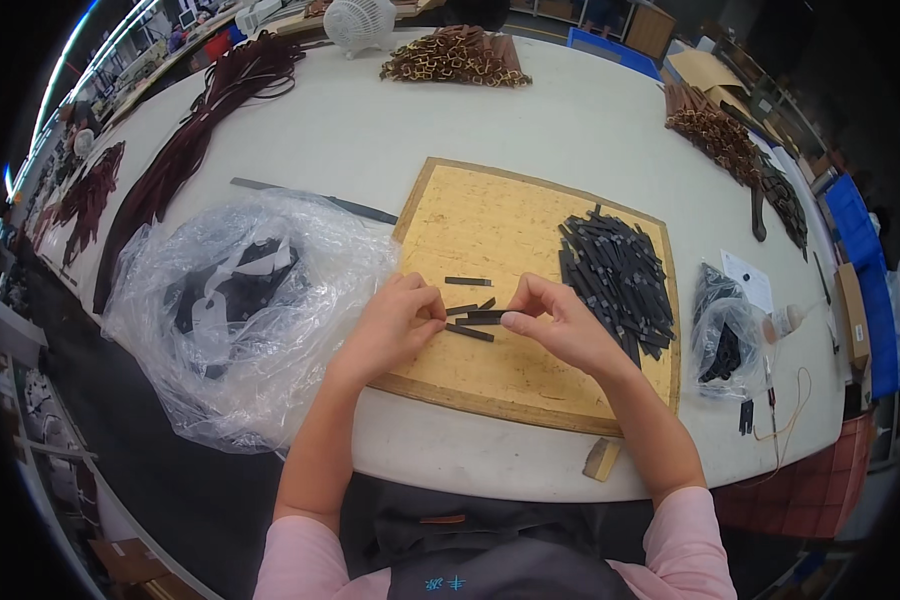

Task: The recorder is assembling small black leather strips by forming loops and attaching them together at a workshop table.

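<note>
Fingertip handling of single pieces, seemingly: right hand (pixel 558 322) pinches black strip (pixel 486 316) toward left edge of board (pixel 510 220); left hand (pixel 400 318) curled, grip unclear. Next calls for light finger control.

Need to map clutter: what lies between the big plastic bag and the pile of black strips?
In the head view: left hand, right hand and several small black strips, over the yellow board.

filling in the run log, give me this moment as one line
left hand: close to loose black strips | right hand: pinching one black strip | tan board: strip pile at right
</note>
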A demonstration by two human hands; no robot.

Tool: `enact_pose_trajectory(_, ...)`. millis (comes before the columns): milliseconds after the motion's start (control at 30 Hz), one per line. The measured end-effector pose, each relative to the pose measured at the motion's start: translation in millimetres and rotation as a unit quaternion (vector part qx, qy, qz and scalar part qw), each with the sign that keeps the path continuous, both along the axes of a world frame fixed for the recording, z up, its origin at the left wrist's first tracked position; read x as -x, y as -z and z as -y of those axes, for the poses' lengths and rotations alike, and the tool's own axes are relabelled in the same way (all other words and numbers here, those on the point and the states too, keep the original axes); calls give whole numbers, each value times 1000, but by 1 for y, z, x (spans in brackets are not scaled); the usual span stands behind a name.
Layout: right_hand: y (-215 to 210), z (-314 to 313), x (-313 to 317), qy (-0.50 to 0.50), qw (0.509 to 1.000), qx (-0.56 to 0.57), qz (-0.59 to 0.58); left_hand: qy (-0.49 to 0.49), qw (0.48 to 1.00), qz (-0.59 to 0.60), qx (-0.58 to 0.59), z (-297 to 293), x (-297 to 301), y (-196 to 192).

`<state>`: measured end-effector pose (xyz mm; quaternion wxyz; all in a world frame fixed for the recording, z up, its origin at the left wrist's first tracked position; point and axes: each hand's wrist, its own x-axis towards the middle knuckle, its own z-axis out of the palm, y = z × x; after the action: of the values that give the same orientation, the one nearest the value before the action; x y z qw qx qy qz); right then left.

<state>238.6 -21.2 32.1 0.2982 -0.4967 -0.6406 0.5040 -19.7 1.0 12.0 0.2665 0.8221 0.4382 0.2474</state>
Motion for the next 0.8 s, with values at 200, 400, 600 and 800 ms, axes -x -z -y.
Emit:
enact_pose_trajectory(200,-6,33,-36,-14,999,2,-34,-40,996,73,11,13,-25,-9)
enact_pose_trajectory(400,2,68,-52,2,997,29,-68,115,956,159,216,54,-83,-6)
enact_pose_trajectory(600,8,79,-70,69,970,68,-223,168,945,162,227,51,-102,-7)
enact_pose_trajectory(800,0,89,-88,204,926,-65,-310,62,963,186,183,35,-114,2)
